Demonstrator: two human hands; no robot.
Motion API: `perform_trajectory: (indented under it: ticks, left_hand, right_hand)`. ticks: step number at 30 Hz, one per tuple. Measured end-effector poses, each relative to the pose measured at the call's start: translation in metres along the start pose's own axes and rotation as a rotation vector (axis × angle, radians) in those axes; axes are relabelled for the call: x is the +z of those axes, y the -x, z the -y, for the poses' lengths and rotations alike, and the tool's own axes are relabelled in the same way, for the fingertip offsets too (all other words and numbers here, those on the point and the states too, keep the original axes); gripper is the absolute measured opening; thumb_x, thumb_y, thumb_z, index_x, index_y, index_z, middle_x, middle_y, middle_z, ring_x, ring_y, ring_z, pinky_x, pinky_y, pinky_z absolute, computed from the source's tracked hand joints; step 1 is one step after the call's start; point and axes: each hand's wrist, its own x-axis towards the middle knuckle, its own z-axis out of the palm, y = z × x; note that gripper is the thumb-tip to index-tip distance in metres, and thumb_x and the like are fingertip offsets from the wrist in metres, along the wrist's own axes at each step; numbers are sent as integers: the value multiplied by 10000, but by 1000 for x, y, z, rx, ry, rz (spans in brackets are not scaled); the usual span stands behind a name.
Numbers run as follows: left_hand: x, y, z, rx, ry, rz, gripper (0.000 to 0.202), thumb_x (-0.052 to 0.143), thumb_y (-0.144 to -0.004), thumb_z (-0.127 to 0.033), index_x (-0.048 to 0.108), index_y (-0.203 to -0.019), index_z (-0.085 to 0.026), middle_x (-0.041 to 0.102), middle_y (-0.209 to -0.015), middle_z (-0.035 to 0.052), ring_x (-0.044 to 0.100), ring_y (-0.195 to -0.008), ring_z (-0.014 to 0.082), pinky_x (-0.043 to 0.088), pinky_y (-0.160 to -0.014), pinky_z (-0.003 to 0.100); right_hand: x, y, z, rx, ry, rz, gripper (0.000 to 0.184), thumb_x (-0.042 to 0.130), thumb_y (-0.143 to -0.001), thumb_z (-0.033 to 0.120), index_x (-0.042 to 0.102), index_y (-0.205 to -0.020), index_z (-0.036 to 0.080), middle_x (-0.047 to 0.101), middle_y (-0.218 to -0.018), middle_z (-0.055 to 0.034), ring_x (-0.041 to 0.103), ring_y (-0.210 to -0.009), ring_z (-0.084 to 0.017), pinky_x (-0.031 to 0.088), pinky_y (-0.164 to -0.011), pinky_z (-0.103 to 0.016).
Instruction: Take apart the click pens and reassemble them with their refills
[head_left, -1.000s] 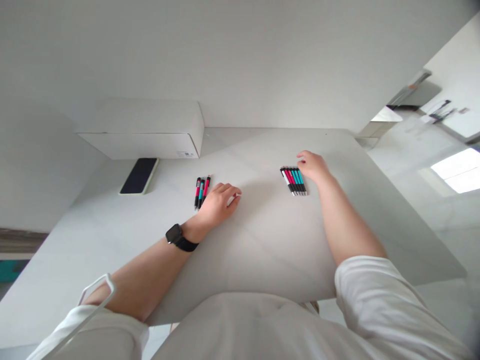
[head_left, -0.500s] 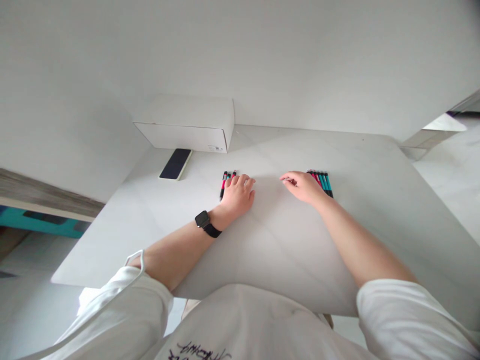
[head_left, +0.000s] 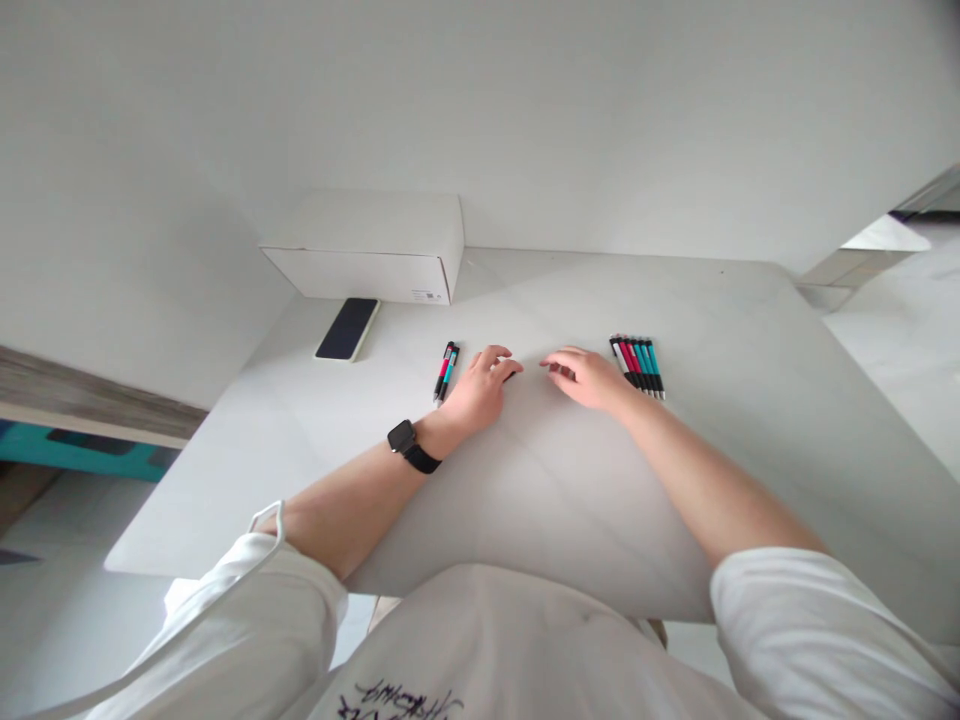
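My left hand, with a black watch on its wrist, is closed on a pen; only a short dark end shows past the fingertips, and the fingers hide the rest. Left of that hand, a red pen and a teal pen lie side by side on the table. My right hand is across a small gap from the left, fingers loosely bent and apart, with nothing visible in them. Just beyond its wrist is a tight row of several pens, white, red and teal with black grips.
A long white box stands against the wall at the back left. In front of it a phone lies face up. The white marbled table has its near edge by my body.
My left hand has shifted slightly right off the left group, taking one pen from it. My right hand has moved left toward it, uncovering the white pen in the right row.
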Motion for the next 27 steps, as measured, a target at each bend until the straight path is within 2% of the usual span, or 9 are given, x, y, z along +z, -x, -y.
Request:
perform_trajectory:
  ticks: [4, 7, 10, 13, 16, 20, 24, 27]
  left_hand:
    - [-4, 0, -12, 115, 152, 40, 552, 449, -870, 36, 609, -1311, -255, 516, -1435, 98, 605, -1244, 196, 513, -1077, 343]
    - [-7, 0, -17, 143, 195, 50, 496, 445, -913, 1, 608, -1305, -256, 532, -1433, 95, 617, -1240, 189, 528, -1055, 329]
    - [-7, 0, -16, 130, 164, 57, 477, 481, -919, -34, 593, -1332, -244, 560, -1406, 109, 598, -1274, 218, 512, -1084, 360]
    - [-4, 0, -11, 90, 72, 84, 447, 596, -913, -123, 586, -1346, -235, 623, -1318, 113, 603, -1236, 266, 498, -1082, 416]
    - [-3, 0, -7, 14, -37, 95, 309, 671, -921, -245, 644, -1228, -235, 663, -1207, 104, 615, -1156, 294, 497, -1020, 445]
    - [-3, -1, -5, -40, -113, 96, 121, 676, -943, -304, 694, -1042, -237, 680, -1116, 91, 616, -1102, 294, 475, -981, 446]
    - [-8, -3, -2, -97, -118, 19, 144, 618, -996, -312, 698, -1094, -244, 710, -1094, 78, 631, -1054, 280, 460, -960, 440]
    - [-10, -4, 0, -119, -96, -27, 159, 594, -1021, -333, 699, -1095, -239, 731, -1073, 69, 646, -1024, 271, 459, -945, 425]
  right_hand:
    - [12, -1, 9, -114, -12, 48, 337, 683, -944, 280, 694, -1281, 273, 703, -1273, -88, 691, -1076, -244, 526, -965, -363]
    - [18, -2, 11, -148, -3, 94, 209, 666, -955, 247, 736, -1152, 255, 728, -1161, -76, 690, -1070, -241, 517, -951, -350]
    - [19, -2, 11, -145, -15, 129, 147, 634, -972, 210, 760, -1035, 250, 742, -1061, -50, 698, -1010, -217, 506, -919, -322]
    - [18, -1, 13, -130, -10, 135, 134, 674, -970, 280, 764, -1066, 259, 729, -1076, -48, 694, -971, -206, 498, -884, -308]
    - [18, 1, 16, -121, 40, 145, 167, 726, -935, 317, 753, -1091, 266, 710, -1070, -46, 682, -918, -197, 483, -822, -294]
    - [19, 0, 13, -101, 120, 60, 74, 678, -935, 233, 733, -981, 249, 707, -1020, -39, 668, -902, -199, 465, -798, -297]
    - [15, -1, 2, -64, 117, -90, 126, 611, -971, 220, 718, -1035, 239, 707, -1055, -54, 663, -876, -199, 477, -815, -313]
    - [13, -2, -3, -48, 81, -138, 144, 583, -995, 237, 703, -1074, 235, 711, -1053, -61, 666, -885, -206, 485, -825, -322]
